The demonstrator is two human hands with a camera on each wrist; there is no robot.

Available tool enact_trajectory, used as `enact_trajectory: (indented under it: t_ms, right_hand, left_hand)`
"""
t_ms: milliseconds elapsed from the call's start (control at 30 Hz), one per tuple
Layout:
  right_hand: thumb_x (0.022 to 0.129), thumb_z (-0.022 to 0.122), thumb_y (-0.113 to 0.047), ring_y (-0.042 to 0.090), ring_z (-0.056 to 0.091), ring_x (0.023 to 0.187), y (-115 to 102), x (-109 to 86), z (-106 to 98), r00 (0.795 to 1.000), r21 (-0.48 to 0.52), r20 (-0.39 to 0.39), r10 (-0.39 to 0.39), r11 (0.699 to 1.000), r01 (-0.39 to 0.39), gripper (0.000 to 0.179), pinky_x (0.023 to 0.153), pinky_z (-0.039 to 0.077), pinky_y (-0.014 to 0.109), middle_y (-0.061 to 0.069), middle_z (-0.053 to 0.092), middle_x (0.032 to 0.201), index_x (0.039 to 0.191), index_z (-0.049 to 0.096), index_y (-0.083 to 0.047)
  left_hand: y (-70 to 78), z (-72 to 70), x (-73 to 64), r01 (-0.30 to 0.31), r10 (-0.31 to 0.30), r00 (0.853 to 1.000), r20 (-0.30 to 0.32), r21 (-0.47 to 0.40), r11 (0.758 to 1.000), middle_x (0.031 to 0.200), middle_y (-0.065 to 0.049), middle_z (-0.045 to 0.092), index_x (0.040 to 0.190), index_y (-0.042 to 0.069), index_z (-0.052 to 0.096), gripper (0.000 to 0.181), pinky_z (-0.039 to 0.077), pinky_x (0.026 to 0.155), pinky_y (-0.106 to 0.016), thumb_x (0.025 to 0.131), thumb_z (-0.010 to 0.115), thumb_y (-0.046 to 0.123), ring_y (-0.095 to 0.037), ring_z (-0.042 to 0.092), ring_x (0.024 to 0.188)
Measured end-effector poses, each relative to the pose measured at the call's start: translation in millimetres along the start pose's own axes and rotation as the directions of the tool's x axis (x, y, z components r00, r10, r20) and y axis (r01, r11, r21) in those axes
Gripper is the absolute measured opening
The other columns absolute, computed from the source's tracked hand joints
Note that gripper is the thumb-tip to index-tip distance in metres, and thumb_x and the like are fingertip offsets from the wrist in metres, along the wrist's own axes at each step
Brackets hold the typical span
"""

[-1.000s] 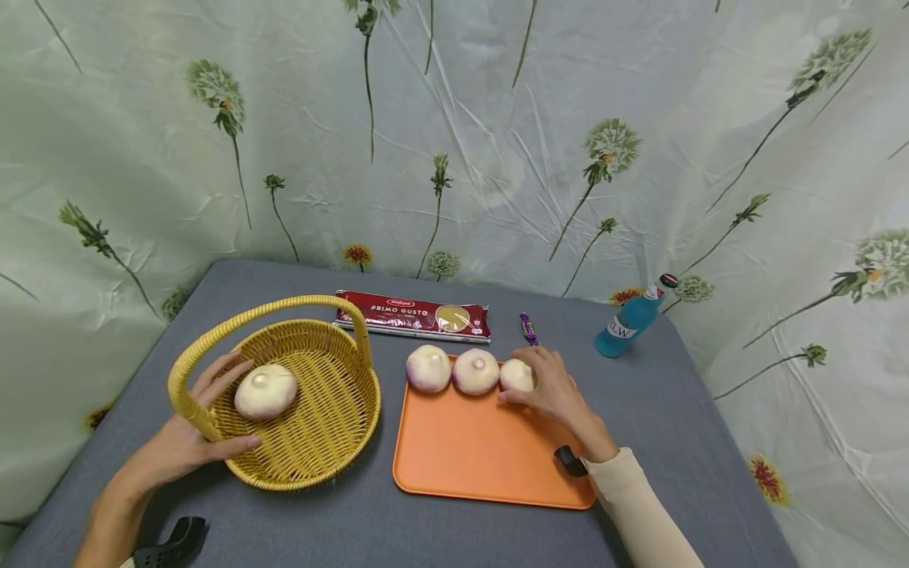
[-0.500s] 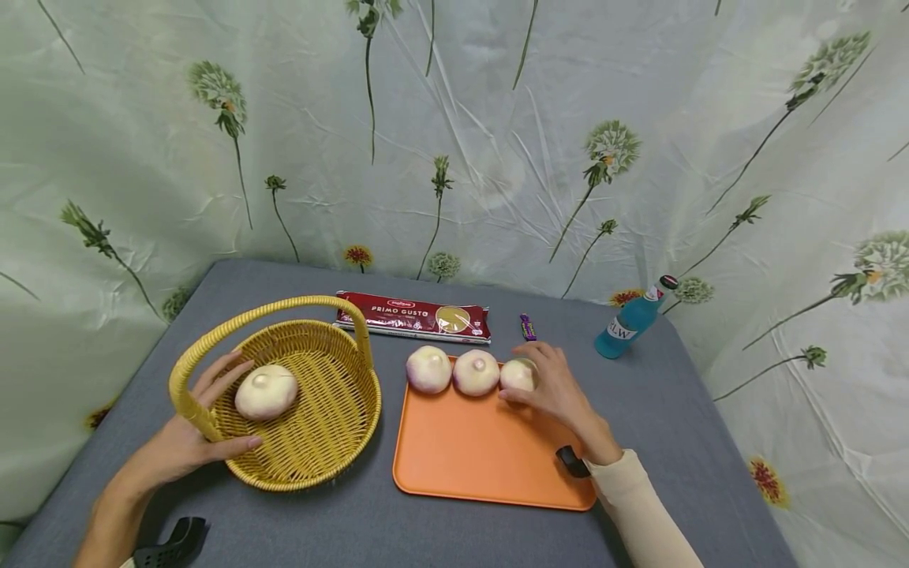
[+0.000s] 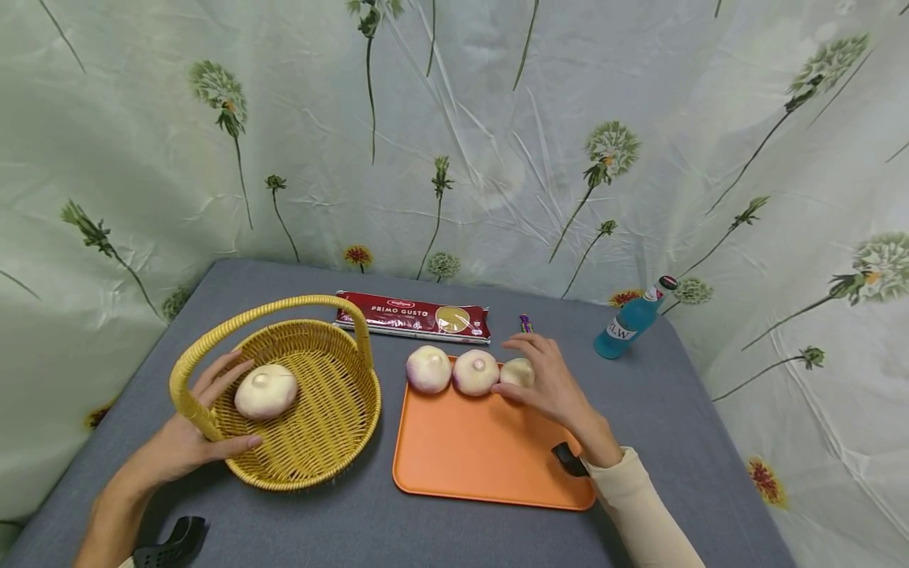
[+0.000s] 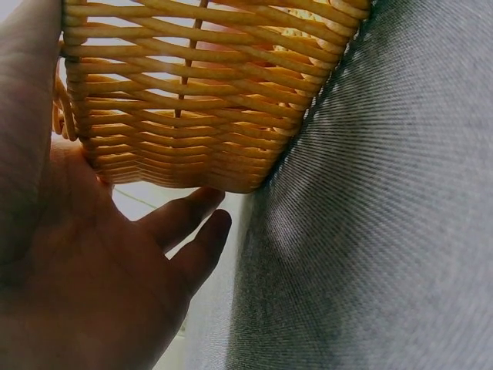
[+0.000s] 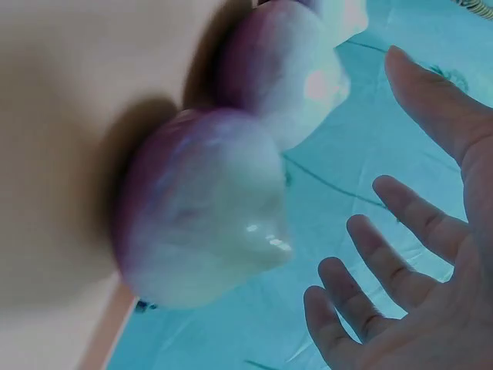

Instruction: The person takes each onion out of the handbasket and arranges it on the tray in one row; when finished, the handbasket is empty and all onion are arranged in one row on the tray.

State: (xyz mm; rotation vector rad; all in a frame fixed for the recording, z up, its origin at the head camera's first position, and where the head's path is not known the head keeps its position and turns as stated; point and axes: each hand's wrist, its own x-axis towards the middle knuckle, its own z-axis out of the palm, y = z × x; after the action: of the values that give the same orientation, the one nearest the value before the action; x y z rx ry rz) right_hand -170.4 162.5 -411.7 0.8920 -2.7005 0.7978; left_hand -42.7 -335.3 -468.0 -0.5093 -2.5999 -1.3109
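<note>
A yellow wicker basket point(image 3: 319, 418) stands on the left with a white-and-purple turnip point(image 3: 266, 392) inside. My left hand point(image 3: 177, 442) holds its left side by the handle, thumb over the rim. Two fingers point(image 4: 202, 250) of it stretch along the outer wall in the left wrist view. On the right, an orange tray point(image 3: 483, 450) has a row of three turnips at its far edge: a left one point(image 3: 428, 368), a middle one point(image 3: 476, 372) and a right one point(image 3: 517, 372). My right hand point(image 3: 550, 383) is spread beside the right turnip point(image 5: 204, 212), with a gap between them.
Behind the tray lies a red pasta packet point(image 3: 412, 317). A small purple wrapped candy point(image 3: 525, 323) is partly hidden beyond my right fingers. At the back right stands a blue bottle point(image 3: 628, 326). A flowered curtain point(image 3: 483, 158) hangs behind the grey table point(image 3: 341, 528).
My right hand has drawn back from the right turnip, its fingers spread wider. That turnip stays at the tray's far edge. My left hand and the basket have not moved.
</note>
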Motion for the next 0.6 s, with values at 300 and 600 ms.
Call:
enact_trajectory:
  t_ms: [300,600]
  right_hand:
    - [0.074,0.09,-0.026,0.035,0.047,0.121,-16,7.3,-1,0.998,0.026,0.019,-0.053,0.998,0.053,0.058,0.1,0.04,0.055,0.013,0.058,0.132,0.124,0.066,-0.007]
    - [0.075,0.09,-0.029,0.033,0.045,0.125,-34,16.5,-1,0.996,0.046,0.074,-0.054,0.998,0.051,0.061,0.105,0.037,0.056,0.011,0.056,0.136,0.127,0.066,-0.009]
  left_hand:
    - [-1.5,0.0,0.3,0.003,-0.003,1.0,0.005,-0.001,1.0,0.163,-0.019,0.011,0.157,0.006,0.03,0.107,0.004,0.103,-0.006,0.067,0.088,0.0,0.004,0.003,0.146]
    - [-3.1,0.4,0.1,0.012,-0.012,1.0,0.002,-0.014,1.0,0.163,-0.017,0.012,0.157,0.008,0.03,0.107,0.004,0.104,-0.007,0.067,0.088,0.001,0.002,0.003,0.146]
